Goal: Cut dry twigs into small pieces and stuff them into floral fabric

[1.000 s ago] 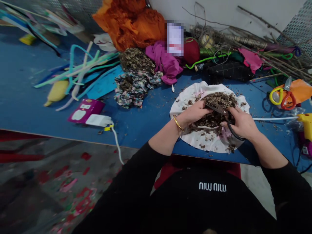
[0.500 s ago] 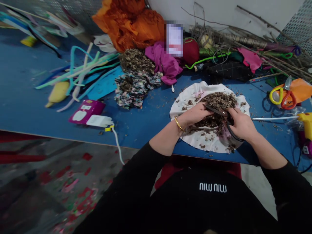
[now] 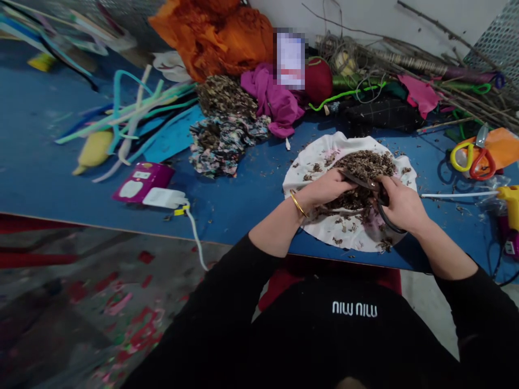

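Note:
In my right hand (image 3: 399, 204) is a pair of dark scissors (image 3: 358, 179), its black handle loops under my fingers and its blades pointing left. My left hand (image 3: 331, 186) is curled beside the blades, fingers down in a heap of brown dry-looking shreds (image 3: 367, 162). What those fingertips grip is hidden by the blades and the heap. Under the heap lies a round white cloth (image 3: 312, 232) with a wavy edge, with loose shreds scattered over it.
A purple box (image 3: 142, 181) with a white plug and cable sits left on the blue table (image 3: 239, 216). Pale tubes (image 3: 130, 116), orange cloth (image 3: 214, 38), magenta cloth (image 3: 273, 100) and twigs (image 3: 458, 97) line the back. Right are yellow-and-red-handled scissors (image 3: 482, 162) and a yellow glue gun (image 3: 508, 200).
The view has shifted slightly. Both hands stay at the heap with the scissors in nearly the same pose; no clear pick-up or release shows.

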The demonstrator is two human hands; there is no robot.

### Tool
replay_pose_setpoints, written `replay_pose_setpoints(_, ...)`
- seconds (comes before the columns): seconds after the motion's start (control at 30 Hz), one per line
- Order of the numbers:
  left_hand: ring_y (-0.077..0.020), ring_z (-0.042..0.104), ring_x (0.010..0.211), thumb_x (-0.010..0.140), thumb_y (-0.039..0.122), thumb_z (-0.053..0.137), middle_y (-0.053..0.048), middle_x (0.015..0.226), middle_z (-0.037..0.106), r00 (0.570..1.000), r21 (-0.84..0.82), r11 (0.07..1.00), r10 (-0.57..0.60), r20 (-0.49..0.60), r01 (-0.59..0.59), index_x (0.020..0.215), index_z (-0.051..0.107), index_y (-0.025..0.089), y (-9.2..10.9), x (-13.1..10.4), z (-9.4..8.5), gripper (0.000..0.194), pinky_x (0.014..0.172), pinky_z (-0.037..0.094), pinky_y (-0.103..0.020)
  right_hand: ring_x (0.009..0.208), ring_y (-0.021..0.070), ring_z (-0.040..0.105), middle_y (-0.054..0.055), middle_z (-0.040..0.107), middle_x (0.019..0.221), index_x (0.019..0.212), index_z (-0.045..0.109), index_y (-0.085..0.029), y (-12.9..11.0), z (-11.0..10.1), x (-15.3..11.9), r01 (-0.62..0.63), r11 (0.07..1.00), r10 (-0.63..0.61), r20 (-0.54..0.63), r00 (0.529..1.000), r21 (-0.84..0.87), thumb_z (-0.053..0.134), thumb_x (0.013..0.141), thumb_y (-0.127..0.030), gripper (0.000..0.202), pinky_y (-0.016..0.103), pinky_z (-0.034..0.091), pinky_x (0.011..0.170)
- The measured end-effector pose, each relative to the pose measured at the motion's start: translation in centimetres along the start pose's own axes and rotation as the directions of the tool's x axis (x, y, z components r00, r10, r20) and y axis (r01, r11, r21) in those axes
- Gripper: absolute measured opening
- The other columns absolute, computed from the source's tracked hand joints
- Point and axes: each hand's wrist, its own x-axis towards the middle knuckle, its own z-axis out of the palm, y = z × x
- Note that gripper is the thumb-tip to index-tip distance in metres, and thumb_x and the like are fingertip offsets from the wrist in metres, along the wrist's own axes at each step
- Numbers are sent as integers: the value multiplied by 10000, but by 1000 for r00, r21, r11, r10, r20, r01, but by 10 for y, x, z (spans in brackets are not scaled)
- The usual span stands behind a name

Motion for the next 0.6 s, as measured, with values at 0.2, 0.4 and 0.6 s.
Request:
replay_pose_setpoints(0.2,-249,648,1036,858,313,669,-103,1019,745,998,-17,998,-58,14,58,1110,738,124,0,-1,1,323,978,537,-412,953,313,683,177,727,1151,1274,642,-143,0,0,-1,1,1000,-1,45,999,-5,473,928,-324,426,367,476,748)
replay_pose_setpoints(0.4,-245,648,951,868,301,665,-108,934,722,997,-34,996,-82,2,82,1022,744,121,-1,-1,-1,250,891,545,-385,953,308,689,160,742,1139,1306,641,-162,2,0,-1,10,1000,-10,27,1000,22,498,940,-364,442,360,479,748)
replay_pose_setpoints(0.6,-266,628,1104,866,339,660,-90,1061,764,1000,82,997,-3,3,2,1055,767,164,-5,1,2,279,1042,500,-422,964,320,681,185,706,1220,1357,605,-133,-1,2,0,12,999,-12,14,1000,-34,527,904,-362,514,363,470,724)
